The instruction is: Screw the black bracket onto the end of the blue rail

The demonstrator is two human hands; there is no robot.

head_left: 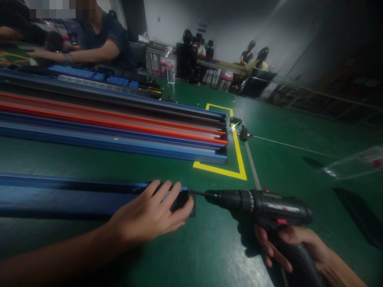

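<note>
A long blue metal profile [74, 197] lies on the green tabletop at the lower left, with a dark end piece [193, 205] at its right end. My left hand [152, 211] is wrapped over that end, fingers across the top and thumb at the end piece. My right hand [287, 247] grips the handle of a black cordless drill [269, 207]. The drill points left, and its long thin bit reaches the upper part of the end piece. Whether the bit sits in a screw is too small to tell.
Blue, black and red profiles [119, 123] lie side by side beyond, their ends within yellow tape [239, 155]. A clear bottle [356, 161] and a dark flat object [359, 215] are at right. A person [101, 44] works across the table.
</note>
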